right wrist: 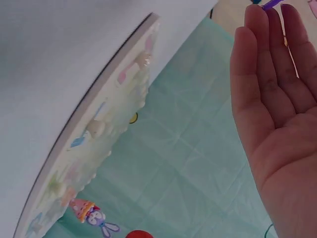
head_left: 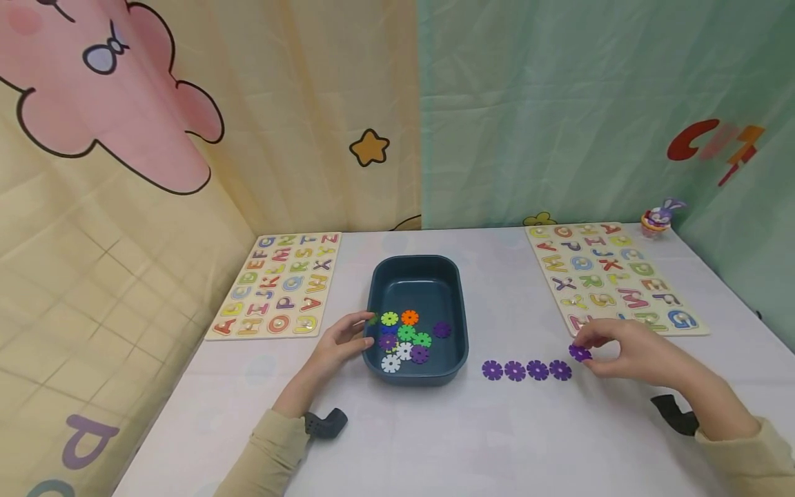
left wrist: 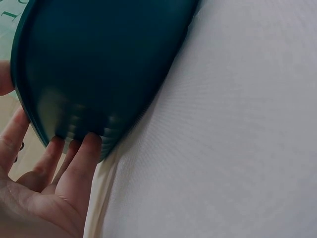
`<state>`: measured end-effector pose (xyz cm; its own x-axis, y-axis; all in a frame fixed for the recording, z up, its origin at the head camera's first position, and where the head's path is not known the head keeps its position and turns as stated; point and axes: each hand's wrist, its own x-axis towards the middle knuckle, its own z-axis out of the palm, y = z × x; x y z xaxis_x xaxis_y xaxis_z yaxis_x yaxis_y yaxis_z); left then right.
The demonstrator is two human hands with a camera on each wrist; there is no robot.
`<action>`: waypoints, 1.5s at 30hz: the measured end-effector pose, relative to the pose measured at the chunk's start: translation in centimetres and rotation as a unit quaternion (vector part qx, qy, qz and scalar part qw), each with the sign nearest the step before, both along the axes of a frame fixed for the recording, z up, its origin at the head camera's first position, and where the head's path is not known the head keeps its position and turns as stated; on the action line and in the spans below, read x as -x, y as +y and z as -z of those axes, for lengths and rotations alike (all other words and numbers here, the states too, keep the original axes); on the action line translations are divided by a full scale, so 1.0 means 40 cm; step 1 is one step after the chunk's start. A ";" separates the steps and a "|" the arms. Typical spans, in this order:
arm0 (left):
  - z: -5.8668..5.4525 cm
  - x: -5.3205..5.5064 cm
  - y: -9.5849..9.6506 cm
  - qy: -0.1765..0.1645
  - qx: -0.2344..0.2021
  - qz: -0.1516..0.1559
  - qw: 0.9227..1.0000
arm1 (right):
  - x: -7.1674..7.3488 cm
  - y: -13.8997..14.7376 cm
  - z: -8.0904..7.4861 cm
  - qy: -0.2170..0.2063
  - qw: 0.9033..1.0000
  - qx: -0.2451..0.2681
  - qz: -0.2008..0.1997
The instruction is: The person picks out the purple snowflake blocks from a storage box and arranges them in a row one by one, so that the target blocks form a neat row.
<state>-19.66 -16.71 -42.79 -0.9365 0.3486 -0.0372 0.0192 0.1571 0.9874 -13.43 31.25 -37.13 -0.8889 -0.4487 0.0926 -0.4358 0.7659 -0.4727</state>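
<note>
My right hand (head_left: 633, 351) pinches a purple snowflake disc (head_left: 580, 353) between thumb and fingers, just past the right end of a row of several purple snowflake discs (head_left: 537, 370) on the table. In the right wrist view only a sliver of purple shows at the fingertips (right wrist: 256, 15). At the left wall of a dark teal plastic bin (head_left: 416, 379), my left hand (head_left: 340, 343) holds the rim with thumb and finger; in the left wrist view other fingertips touch the outer wall. Loose snowflake discs (head_left: 406, 333) in green, white, orange, yellow and purple lie in the bin.
Wooden alphabet puzzle boards stand flat on either side: one at left (head_left: 273, 286), one at right (head_left: 615, 276), beside the right hand. A small rabbit toy (head_left: 658, 218) sits at the far right corner. Printed curtains (head_left: 497, 117) hang behind the white table (head_left: 435, 442).
</note>
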 end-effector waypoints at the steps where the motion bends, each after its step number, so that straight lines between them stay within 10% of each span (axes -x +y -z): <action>1: 0.000 0.000 0.000 0.000 0.000 0.000 1.000 | 0.000 0.003 0.005 -0.011 1.000 -0.003 0.003; 45: -0.007 -0.001 -0.001 -0.003 -0.011 0.006 1.000 | 0.001 0.017 0.083 -0.064 0.996 -0.045 0.039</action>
